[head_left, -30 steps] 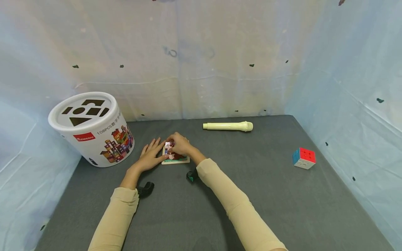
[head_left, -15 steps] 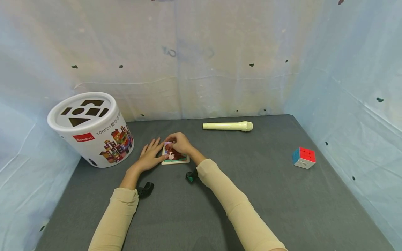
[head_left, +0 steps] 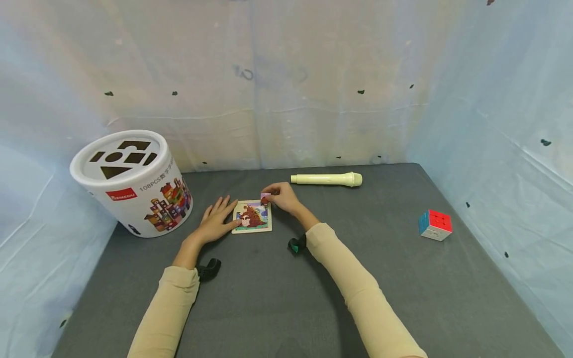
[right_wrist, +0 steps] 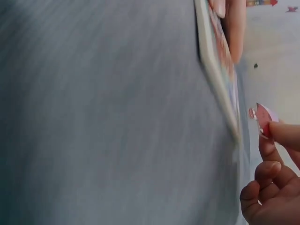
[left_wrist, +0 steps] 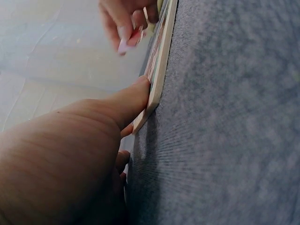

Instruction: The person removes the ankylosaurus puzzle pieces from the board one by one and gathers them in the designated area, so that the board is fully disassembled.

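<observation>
A small picture puzzle in a pale wooden frame (head_left: 251, 230) lies flat on the grey table. My left hand (head_left: 214, 223) rests at its left side with fingers spread, the thumb touching the board's left part. Just off the puzzle's upper right corner, my right hand (head_left: 284, 198) pinches a small puzzle piece (head_left: 265, 197) between thumb and fingers. In the right wrist view that puzzle piece (right_wrist: 265, 119) looks red and pink and is held clear of the board. The left wrist view shows the left thumb (left_wrist: 136, 96) on the board's edge.
A large white block bucket (head_left: 134, 184) with shaped holes in its lid stands at the left. A pale yellow toy microphone (head_left: 326, 179) lies behind the right hand. A puzzle cube (head_left: 435, 225) sits far right. Fabric walls rise behind and beside the table.
My right hand has moved right from the puzzle's upper left to its upper right, carrying the puzzle piece and uncovering the picture. My left hand has stayed in place.
</observation>
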`<action>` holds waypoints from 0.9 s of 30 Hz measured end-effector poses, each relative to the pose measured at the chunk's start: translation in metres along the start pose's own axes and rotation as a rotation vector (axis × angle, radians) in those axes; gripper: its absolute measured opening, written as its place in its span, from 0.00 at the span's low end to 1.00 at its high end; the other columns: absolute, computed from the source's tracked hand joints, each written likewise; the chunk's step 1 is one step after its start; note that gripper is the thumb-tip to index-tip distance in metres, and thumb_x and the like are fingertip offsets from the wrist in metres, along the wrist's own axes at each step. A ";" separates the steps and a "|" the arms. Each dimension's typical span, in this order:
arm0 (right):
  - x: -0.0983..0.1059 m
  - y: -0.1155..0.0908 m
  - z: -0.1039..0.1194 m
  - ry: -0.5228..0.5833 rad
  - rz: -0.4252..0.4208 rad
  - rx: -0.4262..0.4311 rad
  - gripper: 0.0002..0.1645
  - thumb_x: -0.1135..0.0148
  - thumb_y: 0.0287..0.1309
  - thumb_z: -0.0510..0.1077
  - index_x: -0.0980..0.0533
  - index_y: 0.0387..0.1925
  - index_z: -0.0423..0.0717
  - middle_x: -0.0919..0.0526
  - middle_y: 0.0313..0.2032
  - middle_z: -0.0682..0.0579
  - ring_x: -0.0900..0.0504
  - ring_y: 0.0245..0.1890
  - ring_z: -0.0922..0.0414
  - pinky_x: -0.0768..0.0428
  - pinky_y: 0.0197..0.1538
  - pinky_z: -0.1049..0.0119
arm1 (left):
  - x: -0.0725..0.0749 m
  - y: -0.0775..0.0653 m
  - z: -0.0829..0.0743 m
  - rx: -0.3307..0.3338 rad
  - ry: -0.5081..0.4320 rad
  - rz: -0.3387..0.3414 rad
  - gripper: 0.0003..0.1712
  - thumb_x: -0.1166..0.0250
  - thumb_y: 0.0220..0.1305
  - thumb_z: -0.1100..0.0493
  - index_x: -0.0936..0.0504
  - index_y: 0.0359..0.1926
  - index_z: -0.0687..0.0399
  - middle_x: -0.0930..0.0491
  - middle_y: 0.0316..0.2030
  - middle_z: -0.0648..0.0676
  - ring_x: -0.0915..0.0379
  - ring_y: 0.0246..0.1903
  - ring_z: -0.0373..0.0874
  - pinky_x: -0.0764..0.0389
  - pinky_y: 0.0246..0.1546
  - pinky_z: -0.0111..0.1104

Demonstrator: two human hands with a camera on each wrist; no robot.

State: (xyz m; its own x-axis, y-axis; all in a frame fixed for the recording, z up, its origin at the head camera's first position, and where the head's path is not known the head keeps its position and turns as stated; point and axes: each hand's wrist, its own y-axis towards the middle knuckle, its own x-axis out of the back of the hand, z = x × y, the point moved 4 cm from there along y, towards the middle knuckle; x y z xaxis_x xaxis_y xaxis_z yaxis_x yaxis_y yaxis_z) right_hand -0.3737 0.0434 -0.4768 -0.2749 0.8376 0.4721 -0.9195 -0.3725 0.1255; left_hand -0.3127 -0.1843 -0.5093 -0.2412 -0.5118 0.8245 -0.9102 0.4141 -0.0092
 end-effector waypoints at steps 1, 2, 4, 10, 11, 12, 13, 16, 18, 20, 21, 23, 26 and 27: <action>0.005 -0.002 -0.002 -0.006 0.000 -0.009 0.12 0.38 0.65 0.33 0.16 0.48 0.35 0.14 0.43 0.41 0.18 0.36 0.52 0.22 0.37 0.66 | 0.000 0.000 0.000 -0.002 0.002 0.000 0.45 0.42 0.73 0.42 0.49 0.79 0.58 0.61 0.77 0.67 0.72 0.76 0.64 0.72 0.70 0.61; 0.009 -0.004 -0.004 -0.017 0.000 -0.014 0.12 0.38 0.65 0.33 0.16 0.48 0.35 0.14 0.43 0.41 0.18 0.36 0.52 0.23 0.37 0.66 | 0.001 0.001 0.000 -0.004 0.001 0.001 0.44 0.42 0.73 0.43 0.49 0.79 0.58 0.61 0.77 0.67 0.72 0.76 0.64 0.72 0.70 0.61; 0.016 -0.008 -0.008 -0.049 0.004 -0.021 0.12 0.38 0.65 0.33 0.16 0.47 0.35 0.14 0.42 0.42 0.19 0.36 0.53 0.23 0.36 0.67 | 0.001 0.002 0.000 -0.001 0.007 0.004 0.44 0.43 0.73 0.43 0.49 0.79 0.57 0.61 0.78 0.66 0.73 0.76 0.63 0.72 0.70 0.60; 0.025 -0.015 -0.013 -0.108 0.031 -0.021 0.12 0.38 0.63 0.32 0.16 0.47 0.33 0.13 0.42 0.41 0.22 0.34 0.55 0.26 0.35 0.69 | 0.001 0.003 0.001 0.002 0.011 0.011 0.44 0.43 0.74 0.42 0.50 0.79 0.56 0.62 0.78 0.66 0.73 0.76 0.63 0.73 0.70 0.60; 0.026 -0.016 -0.013 -0.113 0.038 -0.018 0.12 0.39 0.63 0.31 0.16 0.47 0.33 0.13 0.42 0.41 0.22 0.34 0.56 0.26 0.35 0.69 | 0.001 0.002 0.001 0.003 0.009 0.011 0.44 0.43 0.73 0.42 0.50 0.79 0.56 0.62 0.78 0.66 0.73 0.76 0.63 0.73 0.70 0.60; 0.026 -0.016 -0.012 -0.116 0.046 -0.016 0.12 0.39 0.63 0.31 0.16 0.47 0.32 0.14 0.42 0.40 0.23 0.34 0.56 0.27 0.35 0.69 | 0.001 0.002 0.001 0.000 0.005 0.010 0.44 0.43 0.73 0.42 0.50 0.79 0.57 0.61 0.78 0.66 0.73 0.76 0.63 0.73 0.70 0.61; 0.026 -0.017 -0.012 -0.119 0.053 -0.015 0.12 0.39 0.63 0.31 0.17 0.47 0.32 0.14 0.42 0.40 0.23 0.33 0.56 0.27 0.34 0.69 | 0.001 0.001 0.000 -0.003 0.001 0.008 0.44 0.43 0.73 0.42 0.50 0.79 0.57 0.61 0.77 0.67 0.73 0.76 0.64 0.72 0.70 0.61; 0.025 -0.017 -0.014 -0.130 0.071 -0.012 0.12 0.37 0.63 0.31 0.17 0.48 0.32 0.14 0.42 0.40 0.24 0.32 0.57 0.27 0.33 0.69 | 0.000 0.001 0.000 -0.007 -0.001 0.000 0.45 0.42 0.73 0.42 0.49 0.79 0.58 0.61 0.77 0.67 0.73 0.76 0.64 0.72 0.70 0.61; 0.025 -0.016 -0.014 -0.134 0.083 -0.012 0.13 0.35 0.62 0.31 0.17 0.48 0.31 0.14 0.42 0.40 0.24 0.31 0.57 0.26 0.33 0.69 | 0.000 0.001 0.000 -0.011 -0.005 -0.005 0.44 0.42 0.73 0.43 0.49 0.79 0.58 0.60 0.77 0.68 0.72 0.76 0.65 0.72 0.69 0.62; 0.024 -0.016 -0.015 -0.148 0.095 -0.009 0.14 0.34 0.61 0.32 0.18 0.48 0.31 0.14 0.42 0.40 0.23 0.31 0.58 0.26 0.33 0.69 | 0.000 0.001 0.001 -0.006 -0.003 -0.004 0.44 0.42 0.73 0.43 0.49 0.79 0.58 0.60 0.77 0.67 0.72 0.76 0.64 0.72 0.70 0.61; 0.024 -0.016 -0.014 -0.155 0.101 -0.007 0.14 0.33 0.61 0.32 0.18 0.49 0.31 0.14 0.42 0.40 0.23 0.32 0.58 0.26 0.33 0.70 | -0.001 0.001 0.001 -0.007 -0.003 -0.002 0.44 0.42 0.73 0.43 0.49 0.79 0.58 0.60 0.77 0.67 0.72 0.76 0.64 0.72 0.70 0.61; 0.024 -0.016 -0.014 -0.168 0.109 0.000 0.15 0.33 0.60 0.32 0.18 0.49 0.32 0.14 0.43 0.40 0.23 0.32 0.58 0.26 0.33 0.69 | -0.001 0.001 0.001 -0.005 -0.004 0.002 0.44 0.42 0.73 0.43 0.49 0.79 0.57 0.61 0.77 0.67 0.73 0.76 0.64 0.72 0.70 0.61; 0.024 -0.017 -0.014 -0.179 0.115 0.010 0.16 0.33 0.60 0.32 0.18 0.50 0.32 0.14 0.44 0.40 0.24 0.32 0.57 0.26 0.34 0.69 | -0.001 0.001 0.001 -0.001 -0.001 0.008 0.44 0.43 0.73 0.43 0.49 0.79 0.57 0.61 0.78 0.66 0.73 0.76 0.63 0.73 0.70 0.60; 0.024 -0.017 -0.014 -0.182 0.118 0.012 0.16 0.33 0.60 0.32 0.18 0.50 0.32 0.14 0.44 0.40 0.23 0.32 0.57 0.26 0.34 0.69 | -0.001 0.001 0.001 0.000 0.000 0.009 0.44 0.43 0.73 0.43 0.49 0.79 0.57 0.61 0.78 0.66 0.73 0.76 0.63 0.73 0.70 0.60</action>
State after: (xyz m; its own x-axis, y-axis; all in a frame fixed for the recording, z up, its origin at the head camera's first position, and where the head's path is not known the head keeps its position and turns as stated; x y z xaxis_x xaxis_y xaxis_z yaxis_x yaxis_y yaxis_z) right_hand -0.3688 0.0754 -0.4797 -0.3243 0.7021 0.6339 -0.8800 -0.4698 0.0701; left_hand -0.3137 -0.1839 -0.5106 -0.2492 -0.5086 0.8242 -0.9081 0.4184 -0.0163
